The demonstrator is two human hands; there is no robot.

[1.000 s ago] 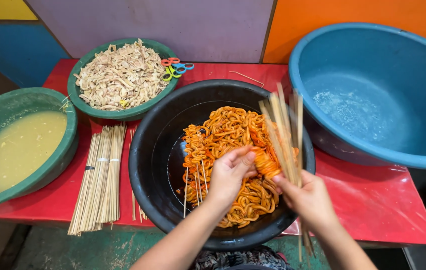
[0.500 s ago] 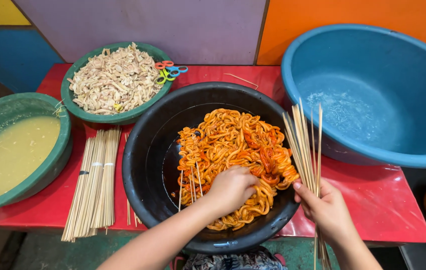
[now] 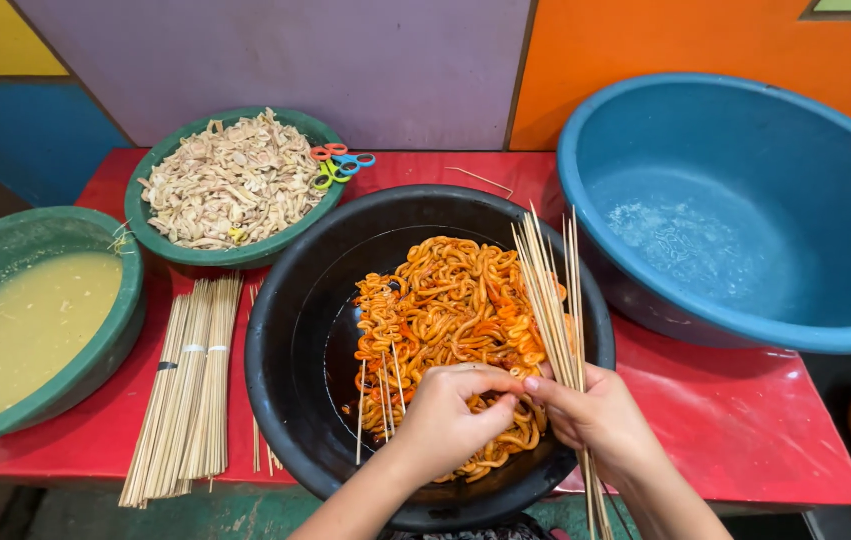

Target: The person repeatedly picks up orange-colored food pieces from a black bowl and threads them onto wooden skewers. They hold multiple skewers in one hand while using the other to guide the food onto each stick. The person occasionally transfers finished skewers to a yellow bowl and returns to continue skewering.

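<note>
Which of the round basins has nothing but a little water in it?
The big blue plastic basin at the right; the others hold food or yellowish liquid.

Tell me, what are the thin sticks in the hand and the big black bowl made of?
The sticks held in the right hand look like bamboo or wood: pale tan, matte, thin and straight. The black bowl looks like plastic: a smooth, slightly shiny wall with a thick rolled rim, though the look alone cannot rule out coated metal.
</note>
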